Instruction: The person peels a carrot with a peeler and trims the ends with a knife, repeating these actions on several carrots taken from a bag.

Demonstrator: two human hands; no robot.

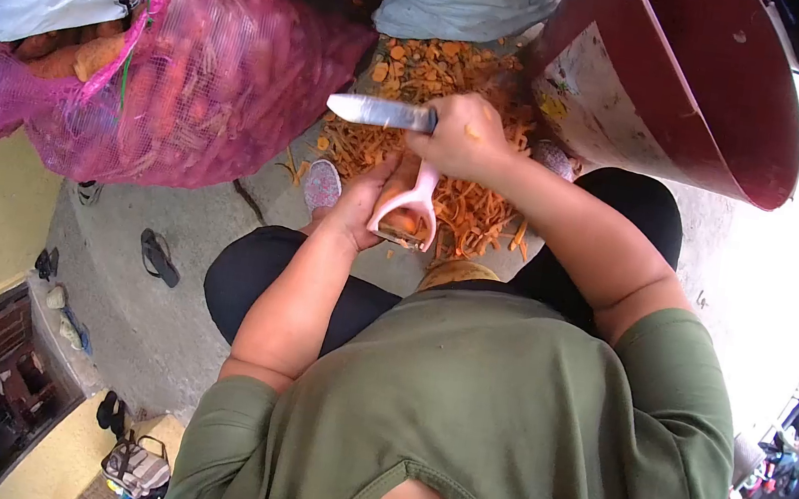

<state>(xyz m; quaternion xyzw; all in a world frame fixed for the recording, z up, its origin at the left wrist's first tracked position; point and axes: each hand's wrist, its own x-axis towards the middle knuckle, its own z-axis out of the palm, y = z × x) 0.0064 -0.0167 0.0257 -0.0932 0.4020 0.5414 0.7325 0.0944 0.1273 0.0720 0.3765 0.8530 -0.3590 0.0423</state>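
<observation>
Carrot (402, 221) sits low between the knees, gripped in the left hand (361, 206), whose fingers wrap it from below. Right hand (466, 137) is just above it, clenched around two tools at once: a knife (378, 111) whose blade juts out to the left, and a pink peeler (415, 197) that hangs down so its head rests on the carrot. Only a small patch of orange shows inside the peeler's loop. Peelings (439, 78) litter the floor beyond the hands, between a pink mesh bag (201, 82) of carrots and a dark red tub (689, 81).
</observation>
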